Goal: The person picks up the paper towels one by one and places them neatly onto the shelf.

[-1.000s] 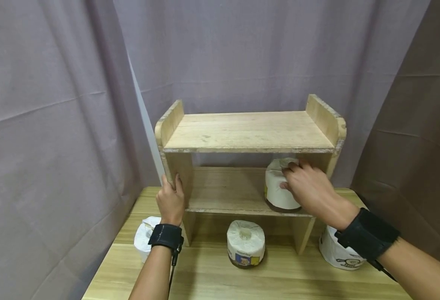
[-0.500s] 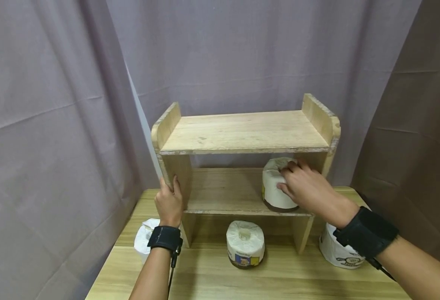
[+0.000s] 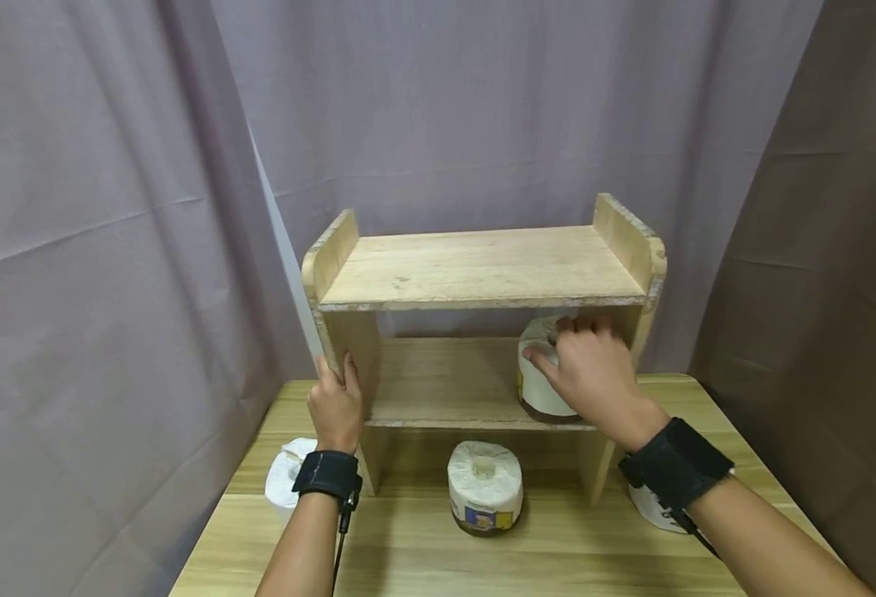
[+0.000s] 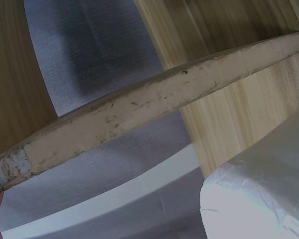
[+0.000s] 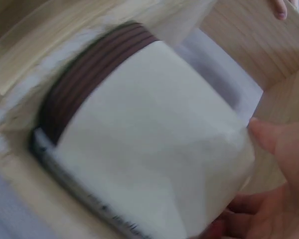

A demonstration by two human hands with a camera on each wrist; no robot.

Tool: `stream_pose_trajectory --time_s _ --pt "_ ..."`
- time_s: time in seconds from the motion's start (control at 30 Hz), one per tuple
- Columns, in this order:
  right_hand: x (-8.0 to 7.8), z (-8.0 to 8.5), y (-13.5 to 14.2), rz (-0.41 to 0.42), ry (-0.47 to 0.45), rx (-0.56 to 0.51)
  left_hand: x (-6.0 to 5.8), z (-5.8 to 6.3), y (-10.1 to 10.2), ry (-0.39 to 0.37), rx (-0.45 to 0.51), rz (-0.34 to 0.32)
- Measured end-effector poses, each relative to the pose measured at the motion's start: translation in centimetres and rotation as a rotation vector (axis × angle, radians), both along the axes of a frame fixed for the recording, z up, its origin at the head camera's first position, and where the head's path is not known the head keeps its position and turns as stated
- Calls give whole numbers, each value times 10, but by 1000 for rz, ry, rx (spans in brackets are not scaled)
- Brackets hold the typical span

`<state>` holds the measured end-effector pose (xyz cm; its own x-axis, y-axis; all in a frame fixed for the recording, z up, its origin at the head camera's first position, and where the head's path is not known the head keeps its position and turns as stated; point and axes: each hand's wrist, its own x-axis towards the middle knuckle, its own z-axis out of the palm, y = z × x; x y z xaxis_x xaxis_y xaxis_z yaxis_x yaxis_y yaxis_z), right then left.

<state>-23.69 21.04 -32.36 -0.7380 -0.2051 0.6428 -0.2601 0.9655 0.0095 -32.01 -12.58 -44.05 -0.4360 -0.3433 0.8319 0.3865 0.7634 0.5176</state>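
Note:
A wrapped toilet paper roll (image 3: 541, 388) with a dark band round its base stands on the middle board at the right end of the wooden shelf (image 3: 475, 269). My right hand (image 3: 595, 369) holds this roll by its upper part, thumb on the near left side and fingers over the top. In the right wrist view the pale wrapper (image 5: 149, 134) fills the middle, with thumb and curled fingers at its top end. My left hand (image 3: 336, 410) grips the shelf's left side panel, whose edge (image 4: 129, 109) crosses the left wrist view. Most of the left fingers are hidden.
Another wrapped roll (image 3: 485, 489) stands on the wooden table (image 3: 423, 564) before the shelf's bottom opening. A white roll (image 3: 289, 477) is left of the shelf, partly behind my left wrist. One more roll (image 3: 650, 507) is mostly behind my right wrist. Grey curtains (image 3: 483, 108) surround the table.
My right wrist and forearm have swung left, and the right thumb has spread out along the roll. The wrist now covers more of the right-hand table roll. My left hand keeps its grip.

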Motion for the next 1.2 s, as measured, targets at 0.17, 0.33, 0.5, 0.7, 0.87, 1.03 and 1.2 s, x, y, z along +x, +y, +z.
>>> stream_pose_trajectory --time_s 0.17,0.33,0.5,0.7,0.87,1.03,1.2 --pt "-8 0 -16 -106 240 124 -6 -1 3 13 -6 -7" --pt "-13 -1 -21 -153 294 179 -9 -4 10 11 -8 0" --pt "-22 -3 -22 -160 287 139 -9 -5 15 17 -15 12" --pt "-30 -4 -21 -206 164 70 -5 -6 22 21 -26 22" --pt "-34 11 -16 -293 -197 38 -3 -3 29 18 -37 21" --pt "-37 25 -7 -322 -483 18 -3 -1 36 25 -30 14" --pt "-37 23 -5 -292 -333 -8 -6 1 39 36 -32 28"
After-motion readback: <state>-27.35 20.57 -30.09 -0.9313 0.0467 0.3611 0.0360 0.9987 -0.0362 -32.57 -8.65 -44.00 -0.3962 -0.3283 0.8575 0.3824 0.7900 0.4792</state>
